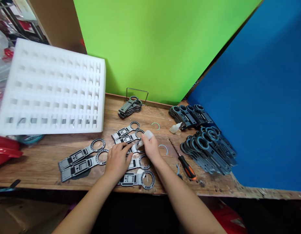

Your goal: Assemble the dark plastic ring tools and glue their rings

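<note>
The right hand (151, 148) was closed around a white squeeze bottle (147, 134), its nozzle angled down at the ring of a gray ring-ended plate (134, 149), the middle one of five in a column on the wooden workbench (43, 170). Between 8 and 9 o'clock from it, the left hand (117, 159) rested on that plate's body, thumb and forefinger apart; I could not tell whether they pinched it. Measured from the right hand, two more gray plates (83, 157) lay at 9 o'clock, a pile of ring-ended parts (129, 107) at 11, and a white slotted foam tray (104, 97) at 10. A pale blue arc strip (167, 149) was near at 3, with stacked dark ring-ended parts (209, 149) beyond; an orange-and-black-handled screwdriver (187, 167) lay at 4, and a second small bottle (175, 128) between 1 and 2. The fine dark markings on the plates were too small to read.
</note>
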Tool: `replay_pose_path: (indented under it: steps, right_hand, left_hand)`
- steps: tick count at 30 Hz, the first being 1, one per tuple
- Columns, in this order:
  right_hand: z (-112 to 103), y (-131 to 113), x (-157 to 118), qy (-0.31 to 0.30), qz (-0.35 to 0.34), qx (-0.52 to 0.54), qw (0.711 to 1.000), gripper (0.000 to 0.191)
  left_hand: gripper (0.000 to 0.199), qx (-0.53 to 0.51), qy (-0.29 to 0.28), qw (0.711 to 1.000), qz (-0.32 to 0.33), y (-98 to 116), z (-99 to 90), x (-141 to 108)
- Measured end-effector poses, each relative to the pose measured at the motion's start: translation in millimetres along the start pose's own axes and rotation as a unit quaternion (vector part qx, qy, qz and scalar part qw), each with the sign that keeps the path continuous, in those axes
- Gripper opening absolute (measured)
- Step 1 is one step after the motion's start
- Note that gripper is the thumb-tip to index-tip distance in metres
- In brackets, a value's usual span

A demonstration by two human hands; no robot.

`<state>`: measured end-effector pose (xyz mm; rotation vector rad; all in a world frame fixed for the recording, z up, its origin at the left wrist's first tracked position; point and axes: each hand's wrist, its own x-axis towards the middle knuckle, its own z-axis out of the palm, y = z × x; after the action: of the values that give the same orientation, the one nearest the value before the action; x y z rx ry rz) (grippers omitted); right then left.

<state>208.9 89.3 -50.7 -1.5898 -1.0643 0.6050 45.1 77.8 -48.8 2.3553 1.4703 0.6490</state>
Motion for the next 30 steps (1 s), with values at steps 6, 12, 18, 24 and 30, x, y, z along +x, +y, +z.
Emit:
replay_pose_path:
  steps: [6, 12, 18, 24, 30]
  right_hand:
    - [6, -1, 11, -0.004, 0.001, 0.009, 1.0, 0.028]
    - [9, 5, 26, 0.005, 0.003, 0.042, 0.999, 0.026]
    - [11, 8, 30, 0.025, 0.011, 0.07, 0.997, 0.026]
    - [6, 7, 28, 0.058, 0.016, 0.064, 0.996, 0.026]
    - [-4, 3, 26, 0.088, 0.006, 0.036, 0.995, 0.026]
  left_hand:
    - [0.037, -0.002, -0.003, 1.0, 0.006, 0, -0.3, 0]
    - [0.034, -0.01, 0.008, 1.0, 0.002, -1, 1.3, 0]
    - [0.034, -0.008, 0.012, 1.0, 0.006, -2, 2.1, -1]
    - [0.034, -0.002, 0.011, 1.0, 0.014, -2, 2.0, -1]
    - [0.036, 0.003, 0.01, 1.0, 0.014, -1, 1.0, 0]
